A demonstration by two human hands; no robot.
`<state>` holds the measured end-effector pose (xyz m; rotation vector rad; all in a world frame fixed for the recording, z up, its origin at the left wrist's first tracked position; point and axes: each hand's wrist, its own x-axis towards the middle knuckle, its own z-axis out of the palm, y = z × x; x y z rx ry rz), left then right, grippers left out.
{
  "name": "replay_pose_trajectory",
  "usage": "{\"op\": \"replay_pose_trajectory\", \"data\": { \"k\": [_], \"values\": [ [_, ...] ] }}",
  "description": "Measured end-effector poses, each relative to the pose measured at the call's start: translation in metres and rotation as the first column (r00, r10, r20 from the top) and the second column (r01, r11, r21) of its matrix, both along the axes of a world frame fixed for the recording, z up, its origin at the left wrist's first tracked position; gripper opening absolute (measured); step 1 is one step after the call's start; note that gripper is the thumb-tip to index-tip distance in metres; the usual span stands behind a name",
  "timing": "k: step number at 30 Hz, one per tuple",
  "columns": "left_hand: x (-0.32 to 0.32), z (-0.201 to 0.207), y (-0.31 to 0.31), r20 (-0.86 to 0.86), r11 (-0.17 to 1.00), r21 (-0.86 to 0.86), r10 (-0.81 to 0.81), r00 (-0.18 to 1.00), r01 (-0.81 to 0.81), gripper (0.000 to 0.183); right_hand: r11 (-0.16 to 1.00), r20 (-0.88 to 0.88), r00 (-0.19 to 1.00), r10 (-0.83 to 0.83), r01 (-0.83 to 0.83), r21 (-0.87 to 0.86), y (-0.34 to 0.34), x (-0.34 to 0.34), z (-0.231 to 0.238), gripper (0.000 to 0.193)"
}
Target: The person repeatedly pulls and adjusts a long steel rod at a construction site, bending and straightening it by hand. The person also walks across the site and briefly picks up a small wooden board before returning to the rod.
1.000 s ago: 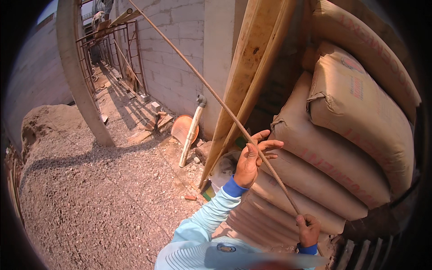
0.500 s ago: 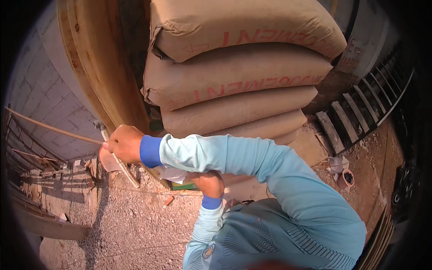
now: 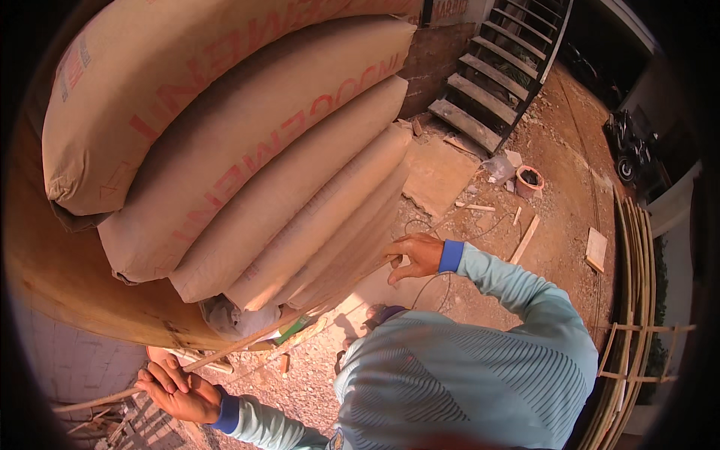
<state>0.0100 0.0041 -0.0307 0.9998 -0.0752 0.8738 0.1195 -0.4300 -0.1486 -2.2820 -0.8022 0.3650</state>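
Observation:
My left hand [image 3: 182, 391], at the lower left, has its fingers curled round a long thin tan stick [image 3: 259, 332]. The stick slants from the lower left up to the right, along the front of stacked brown paper cement bags [image 3: 259, 161]. Farther along it my right hand [image 3: 417, 256] holds the same stick near the fingertips, with the thumb dropped below. Beyond that hand the stick continues to the upper right over the ground. Its left end runs past my left hand toward the picture's rim.
Behind and below the bags curves a wooden board [image 3: 112, 289]. Dark-framed stairs [image 3: 487, 90] rise at the back. A small bucket [image 3: 529, 181] stands on the dirt near wood offcuts. Bamboo poles [image 3: 626, 315] line the right side, with a motorbike [image 3: 630, 146] beyond.
The view has swung rightward. My right hand has moved from the far left to the right along the stick. My left hand has come out from under the right arm and grips the stick.

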Motion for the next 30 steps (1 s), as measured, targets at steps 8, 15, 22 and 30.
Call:
{"op": "replay_pose_trajectory", "data": {
  "k": [8,15,22,30],
  "values": [
    [0.008,-0.010,0.076,0.269,0.878,0.100,-0.477,0.836,0.469,0.051,0.951,0.177,0.951,-0.253,0.211,0.225,0.045,-0.008,-0.053,0.040],
    [0.027,-0.049,-0.060,-0.133,0.985,-0.035,-0.173,0.976,0.170,0.079,0.966,0.146,0.969,-0.200,0.170,0.197,0.145,-0.011,0.018,0.045],
    [0.029,-0.044,-0.113,-0.035,0.988,-0.155,0.016,0.999,-0.021,0.033,0.896,-0.016,0.979,0.205,-0.181,0.405,0.236,-0.034,0.075,0.030],
    [0.014,-0.001,-0.080,0.124,0.986,-0.160,-0.035,0.992,0.054,0.030,0.901,-0.140,0.892,0.429,-0.413,0.134,0.092,0.012,0.029,0.065]
  ]
}}
